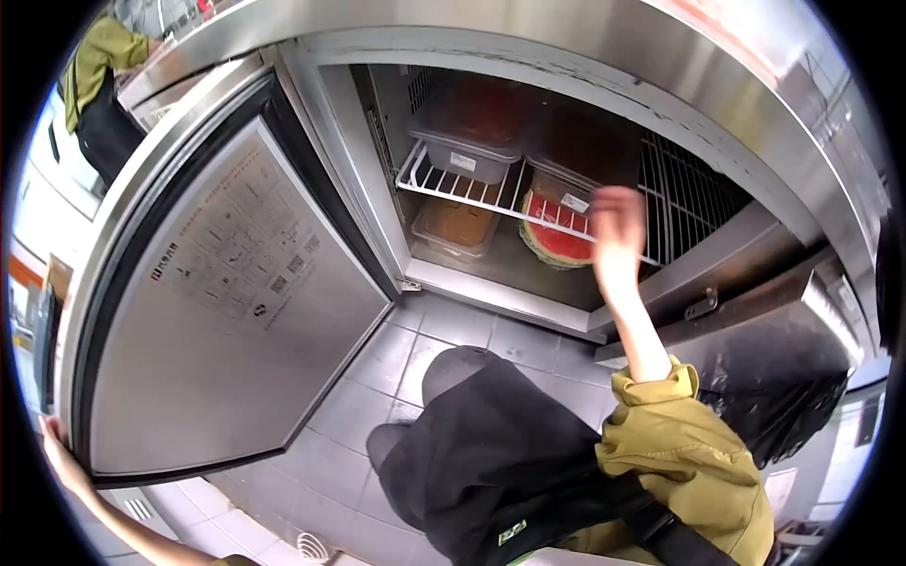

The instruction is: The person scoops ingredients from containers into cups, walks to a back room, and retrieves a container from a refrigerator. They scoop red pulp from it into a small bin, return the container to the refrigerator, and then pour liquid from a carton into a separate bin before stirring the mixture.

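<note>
My left hand (58, 455) grips the outer edge of the steel refrigerator door (217, 349), which stands swung wide to the left. My right hand (618, 222), smeared by motion, reaches into the cabinet in front of the white wire shelf (472, 191). Beside it on the lower level is a cut watermelon (559, 241) with red flesh facing out. A lidded clear container (472, 156) with a white label sits on the shelf, and another labelled container (571, 179) stands to its right. Below, at the left, lies a container of orange-brown contents (455, 226).
Grey floor tiles (458, 321) lie before the cabinet, under my bent knees and black apron (500, 424). A second steel door (746, 325) juts out at the right, with a black plastic bag (793, 410) below it. Another person (104, 75) stands at the upper left.
</note>
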`<state>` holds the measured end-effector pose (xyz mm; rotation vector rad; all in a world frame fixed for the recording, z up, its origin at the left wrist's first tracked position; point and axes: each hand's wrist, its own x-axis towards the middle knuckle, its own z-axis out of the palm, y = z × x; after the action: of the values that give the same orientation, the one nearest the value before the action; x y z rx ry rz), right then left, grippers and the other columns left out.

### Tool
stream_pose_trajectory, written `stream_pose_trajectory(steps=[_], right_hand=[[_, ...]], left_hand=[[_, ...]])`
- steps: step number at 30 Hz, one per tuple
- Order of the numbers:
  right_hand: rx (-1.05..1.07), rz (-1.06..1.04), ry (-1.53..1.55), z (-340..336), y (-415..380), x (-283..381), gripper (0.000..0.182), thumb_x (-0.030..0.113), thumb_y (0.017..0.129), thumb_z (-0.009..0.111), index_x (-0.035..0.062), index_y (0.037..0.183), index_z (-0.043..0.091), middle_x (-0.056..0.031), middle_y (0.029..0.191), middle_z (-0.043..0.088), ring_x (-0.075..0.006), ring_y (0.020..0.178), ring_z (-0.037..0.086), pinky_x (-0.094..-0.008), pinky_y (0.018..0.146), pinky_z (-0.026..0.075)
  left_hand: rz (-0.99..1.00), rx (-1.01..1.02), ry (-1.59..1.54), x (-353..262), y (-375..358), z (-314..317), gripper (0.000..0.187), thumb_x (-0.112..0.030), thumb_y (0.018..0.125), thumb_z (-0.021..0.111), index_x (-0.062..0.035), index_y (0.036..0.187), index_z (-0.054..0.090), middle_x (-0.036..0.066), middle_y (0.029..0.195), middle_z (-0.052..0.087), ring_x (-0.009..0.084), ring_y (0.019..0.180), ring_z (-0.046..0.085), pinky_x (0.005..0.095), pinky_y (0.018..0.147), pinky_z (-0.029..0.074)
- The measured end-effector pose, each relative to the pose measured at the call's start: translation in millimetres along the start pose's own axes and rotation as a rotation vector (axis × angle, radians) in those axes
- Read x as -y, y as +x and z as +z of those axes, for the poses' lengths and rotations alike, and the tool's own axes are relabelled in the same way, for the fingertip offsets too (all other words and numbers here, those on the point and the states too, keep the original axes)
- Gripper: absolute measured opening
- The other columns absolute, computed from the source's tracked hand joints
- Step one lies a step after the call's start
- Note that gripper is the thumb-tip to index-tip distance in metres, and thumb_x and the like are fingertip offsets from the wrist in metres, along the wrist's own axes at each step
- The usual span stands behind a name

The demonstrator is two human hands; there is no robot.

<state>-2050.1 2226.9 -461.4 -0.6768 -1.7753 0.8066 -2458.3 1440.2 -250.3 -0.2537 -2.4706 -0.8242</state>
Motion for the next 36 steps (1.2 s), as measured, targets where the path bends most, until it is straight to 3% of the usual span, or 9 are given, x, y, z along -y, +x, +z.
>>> stream_pose_trajectory(steps=[1, 3, 5, 7, 9, 11, 15, 27, 36], right_hand=[[0.299, 0.043, 0.145, 15.7, -8.1, 3.8, 0.023, 0.014, 0.086, 0.051, 0.0009, 0.105, 0.048, -0.0109, 0.094, 0.055, -0.0186, 0.083, 0.055, -0.0277, 0.075, 0.044], [0.488, 0.658, 0.624, 66.1, -0.7, 28.3, 0.033, 0.024, 0.089, 0.05, -0.0011, 0.11, 0.047, -0.0165, 0.101, 0.058, -0.0264, 0.094, 0.058, -0.038, 0.084, 0.047], [0.338, 1.156, 1.092, 118.7, 29.1, 5.3, 0.051, 0.038, 0.084, 0.057, -0.0036, 0.111, 0.043, -0.02, 0.105, 0.054, -0.0314, 0.099, 0.054, -0.0423, 0.085, 0.047], [0.098, 1.279, 1.04, 145.7, 69.4, 17.0, 0.051, 0.035, 0.088, 0.052, -0.0081, 0.113, 0.043, -0.0254, 0.109, 0.053, -0.0393, 0.103, 0.052, -0.0499, 0.092, 0.042], [0.086, 1.252, 1.088, 172.3, 87.3, -3.5, 0.052, 0.036, 0.09, 0.048, -0.0094, 0.114, 0.041, -0.027, 0.111, 0.052, -0.0393, 0.104, 0.052, -0.0503, 0.092, 0.042], [0.081, 1.273, 1.314, 212.1, 124.2, -122.7, 0.049, 0.036, 0.092, 0.043, -0.0079, 0.113, 0.043, -0.0272, 0.113, 0.052, -0.0398, 0.104, 0.052, -0.0503, 0.091, 0.042], [-0.106, 1.131, 1.194, 178.7, 89.1, 4.5, 0.04, 0.033, 0.092, 0.042, -0.0044, 0.105, 0.048, -0.0203, 0.111, 0.057, -0.0352, 0.104, 0.055, -0.0491, 0.091, 0.043], [-0.312, 1.196, 1.304, 201.6, 104.9, -0.5, 0.031, 0.026, 0.088, 0.05, 0.0032, 0.108, 0.046, -0.0179, 0.103, 0.057, -0.0314, 0.097, 0.057, -0.0465, 0.083, 0.048], [-0.433, 1.371, 1.144, 134.2, 41.6, 49.0, 0.031, 0.02, 0.086, 0.052, 0.0028, 0.109, 0.042, -0.0166, 0.091, 0.053, -0.0288, 0.086, 0.056, -0.044, 0.076, 0.053]], left_hand=[[-0.027, -0.057, -0.063, -17.6, -9.6, 8.3, 0.053, -0.043, 0.093, 0.04, 0.0031, 0.118, 0.052, 0.012, 0.115, 0.054, 0.0187, 0.108, 0.05, 0.0295, 0.097, 0.035], [-0.071, -0.1, 0.058, -60.6, -29.2, 18.2, 0.052, -0.043, 0.093, 0.038, 0.0021, 0.112, 0.056, 0.01, 0.108, 0.057, 0.0176, 0.102, 0.052, 0.0281, 0.093, 0.036], [-0.052, -0.133, 0.214, -79.3, -37.4, 20.2, 0.05, -0.044, 0.093, 0.035, -0.0009, 0.104, 0.059, 0.009, 0.1, 0.059, 0.0172, 0.093, 0.054, 0.0287, 0.087, 0.038], [0.009, -0.18, 0.266, -84.2, -44.3, 22.2, 0.051, -0.045, 0.093, 0.033, -0.0028, 0.097, 0.06, 0.008, 0.09, 0.06, 0.0194, 0.086, 0.054, 0.0303, 0.084, 0.038], [0.021, -0.196, 0.29, -92.7, -50.6, 23.0, 0.051, -0.044, 0.093, 0.033, -0.0026, 0.097, 0.061, 0.009, 0.09, 0.061, 0.02, 0.085, 0.054, 0.0308, 0.084, 0.037], [-0.082, -0.168, 0.259, -99.2, -51.8, 20.3, 0.053, -0.046, 0.092, 0.034, -0.002, 0.104, 0.061, 0.01, 0.099, 0.062, 0.0209, 0.094, 0.055, 0.0313, 0.09, 0.036], [-0.084, -0.177, 0.186, -88.5, -48.1, 16.5, 0.055, -0.047, 0.092, 0.034, -0.0016, 0.105, 0.061, 0.01, 0.099, 0.062, 0.0211, 0.096, 0.056, 0.0308, 0.091, 0.035], [-0.114, -0.166, 0.257, -118.5, -64.2, 24.5, 0.053, -0.046, 0.091, 0.034, -0.0018, 0.101, 0.062, 0.009, 0.095, 0.062, 0.0203, 0.089, 0.056, 0.0307, 0.085, 0.037], [-0.239, -0.097, 0.58, -169.7, -96.3, 28.9, 0.042, -0.039, 0.091, 0.031, -0.0153, 0.089, 0.065, 0.002, 0.088, 0.065, 0.0198, 0.082, 0.06, 0.0325, 0.073, 0.041]])
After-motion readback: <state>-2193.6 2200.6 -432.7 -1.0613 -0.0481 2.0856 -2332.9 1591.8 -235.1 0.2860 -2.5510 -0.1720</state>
